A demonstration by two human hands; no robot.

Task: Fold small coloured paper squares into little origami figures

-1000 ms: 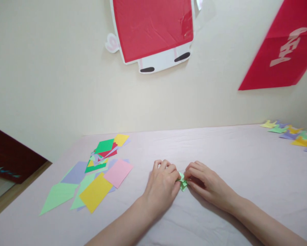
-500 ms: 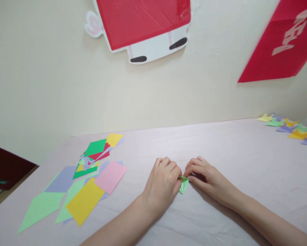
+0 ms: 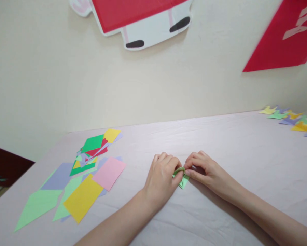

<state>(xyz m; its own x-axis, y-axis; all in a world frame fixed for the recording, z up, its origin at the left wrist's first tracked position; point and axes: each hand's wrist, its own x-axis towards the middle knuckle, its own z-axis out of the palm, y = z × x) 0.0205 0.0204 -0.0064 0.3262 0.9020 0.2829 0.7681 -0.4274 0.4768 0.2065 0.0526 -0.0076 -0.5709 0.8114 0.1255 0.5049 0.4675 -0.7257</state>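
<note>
A small folded piece of light green paper [image 3: 184, 182] lies between my hands on the pale cloth surface [image 3: 148, 143]. My left hand [image 3: 163, 174] is closed on its left side, thumb and fingers pinching a raised, curled flap. From the right, my right hand [image 3: 206, 171] pinches the same paper near its top edge with thumb and forefinger. The lower tip of the paper points toward me, with crease lines showing. My fingers hide much of its upper part.
Loose sheets in green, yellow [image 3: 83, 198], pink [image 3: 109, 173] and purple lie spread at the left. Several folded paper figures [image 3: 291, 119] stand in rows at the far right by the wall. A red and white cutout [image 3: 143, 20] and a red banner [image 3: 283, 41] hang on the wall.
A flap of the green paper is now lifted and curled between my fingers. My right fingertips have come closer to my left ones. The view has tilted slightly.
</note>
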